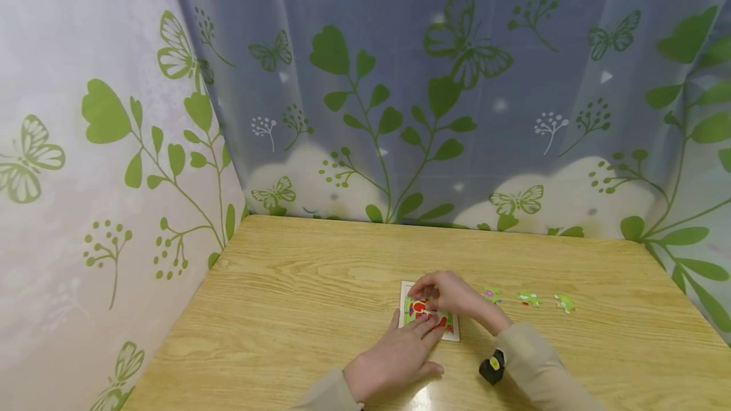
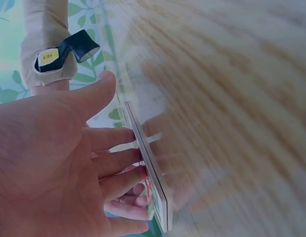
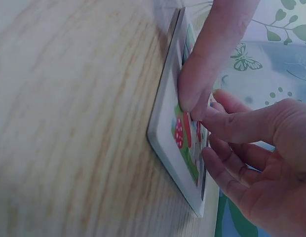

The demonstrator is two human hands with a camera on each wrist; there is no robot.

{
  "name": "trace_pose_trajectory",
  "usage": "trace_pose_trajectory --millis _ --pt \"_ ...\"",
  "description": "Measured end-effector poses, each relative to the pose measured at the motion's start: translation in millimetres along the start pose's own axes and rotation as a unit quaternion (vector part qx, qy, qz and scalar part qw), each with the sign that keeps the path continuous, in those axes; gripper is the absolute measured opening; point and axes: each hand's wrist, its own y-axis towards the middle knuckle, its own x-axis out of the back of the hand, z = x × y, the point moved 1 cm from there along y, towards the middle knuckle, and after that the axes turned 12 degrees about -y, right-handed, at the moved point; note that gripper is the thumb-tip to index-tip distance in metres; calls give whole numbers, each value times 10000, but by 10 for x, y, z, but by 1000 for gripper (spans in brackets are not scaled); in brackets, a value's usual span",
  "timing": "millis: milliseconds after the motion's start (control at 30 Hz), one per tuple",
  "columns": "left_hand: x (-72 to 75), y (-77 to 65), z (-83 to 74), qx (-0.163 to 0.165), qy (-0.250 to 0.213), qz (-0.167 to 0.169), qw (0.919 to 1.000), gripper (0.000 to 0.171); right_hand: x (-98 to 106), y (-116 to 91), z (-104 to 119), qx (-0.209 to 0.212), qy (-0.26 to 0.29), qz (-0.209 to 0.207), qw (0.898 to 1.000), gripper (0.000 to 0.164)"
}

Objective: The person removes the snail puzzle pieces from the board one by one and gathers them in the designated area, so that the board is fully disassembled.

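Note:
A small jigsaw puzzle board (image 1: 455, 330) with a white border and a red, green and blue picture lies on the table. My left hand (image 1: 400, 351) reaches over its lower part, and its fairly straight fingers press on the picture, thumb held apart. From the far right comes my right hand (image 1: 450, 293), bent over the board's upper part. In the right wrist view, fingertips of the right hand (image 3: 271, 158) touch the picture beside the left fingers, loosely curved with a gap to the thumb. A red mushroom with white dots (image 3: 179, 132) shows near the board's edge.
Three loose green puzzle pieces lie in a row right of the board: one with pink (image 1: 492, 295), one with white and red (image 1: 529, 299), one mostly green (image 1: 565, 302). A black wrist camera (image 1: 492, 368) hangs at the right sleeve. Patterned curtains (image 1: 365, 113) border the wooden table (image 1: 274, 309).

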Motion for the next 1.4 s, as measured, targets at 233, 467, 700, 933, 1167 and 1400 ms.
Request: trace_pose_trajectory --millis 233,467,700,933,1167,1400 --pt "-15 18 4 14 45 -1 10000 70 6 8 -2 66 -39 -48 10000 24" --pt "-22 26 7 53 32 53 10000 70 29 9 3 118 180 -131 9997 6" --pt "-12 26 21 14 -187 124 9997 70 98 -17 14 -126 331 -386 9986 8" --pt "-7 18 20 -14 -185 95 9998 70 184 -83 14 -325 1058 -505 9926 15" --pt "-17 11 22 -46 -116 -24 9999 69 228 -148 -30 -363 1121 -675 9907 17" --pt "-8 -3 9 -29 -98 -27 9999 68 270 -225 -84 -514 737 -829 9925 16"
